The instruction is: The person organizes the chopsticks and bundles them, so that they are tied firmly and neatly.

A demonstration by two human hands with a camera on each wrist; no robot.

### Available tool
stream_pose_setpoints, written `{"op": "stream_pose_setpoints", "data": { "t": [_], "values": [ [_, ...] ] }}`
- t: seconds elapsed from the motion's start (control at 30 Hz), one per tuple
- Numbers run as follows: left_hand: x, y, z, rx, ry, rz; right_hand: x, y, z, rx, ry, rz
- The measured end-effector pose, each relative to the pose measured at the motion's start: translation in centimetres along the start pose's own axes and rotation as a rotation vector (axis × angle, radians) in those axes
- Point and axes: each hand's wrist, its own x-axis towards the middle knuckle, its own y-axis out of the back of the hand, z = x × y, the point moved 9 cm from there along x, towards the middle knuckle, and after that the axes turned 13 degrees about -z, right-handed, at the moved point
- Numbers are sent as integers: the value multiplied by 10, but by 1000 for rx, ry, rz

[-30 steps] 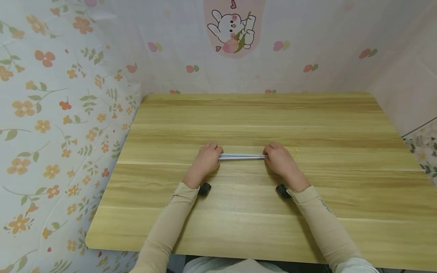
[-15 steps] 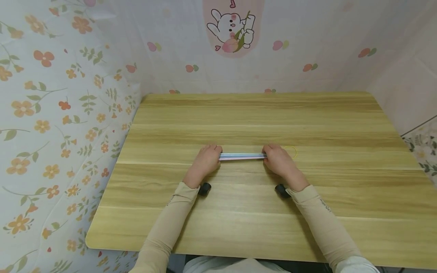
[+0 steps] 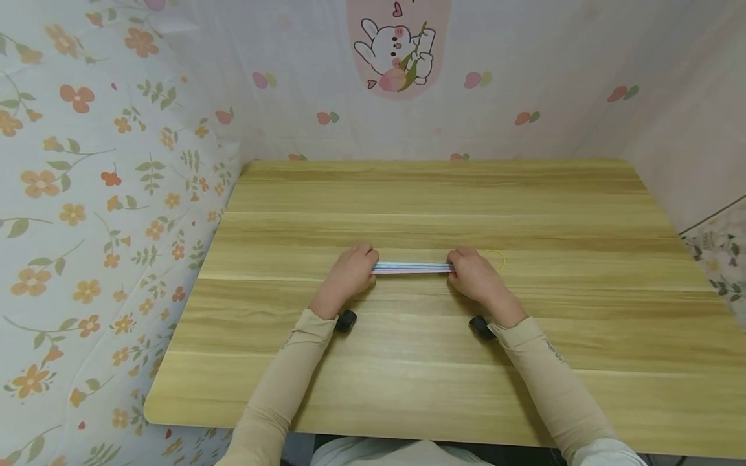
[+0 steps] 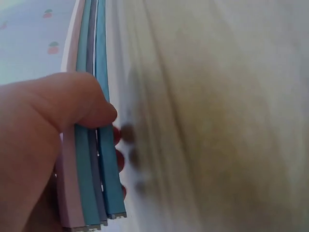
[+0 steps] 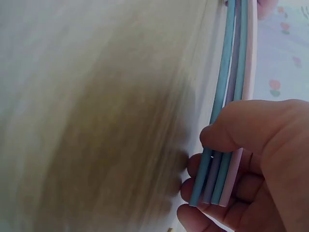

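Several slim pastel sticks [image 3: 412, 267], pink, teal, greyish purple and blue, run side by side between my two hands. My left hand [image 3: 352, 270] grips their left ends. In the left wrist view the thumb [image 4: 91, 104] lies across the sticks, fingertips show behind, and small silvery tips [image 4: 116, 215] stick out below. At the other end my right hand [image 3: 474, 275] pinches them, thumb [image 5: 231, 125] on top and fingers underneath; the ends there look plain and flat. Just beyond the right hand a thin yellow loop [image 3: 502, 256], like a rubber band, is partly hidden by the hand.
The wood-grain table [image 3: 419, 369] extends around both arms. Behind it hangs a pale curtain [image 3: 280, 58] with a rabbit print, and a floral cloth [image 3: 105, 259] covers the left side. A black wrist camera [image 3: 346, 321] sits at the left cuff, another [image 3: 482, 327] at the right.
The sticks have turned from a narrow stack into a flatter, wider row as seen from the head. Both hands keep nearly the same place and hold.
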Motion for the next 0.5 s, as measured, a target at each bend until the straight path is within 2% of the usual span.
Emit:
{"op": "stream_pose_setpoints", "data": {
  "t": [0.33,0.5],
  "values": [
    [-4,8,4,10,42,-71,-2,4,0,94,-56,-52],
    [-5,7,5,38,58,-84,-3,6,-2,80,-43,-50]
  ]
}}
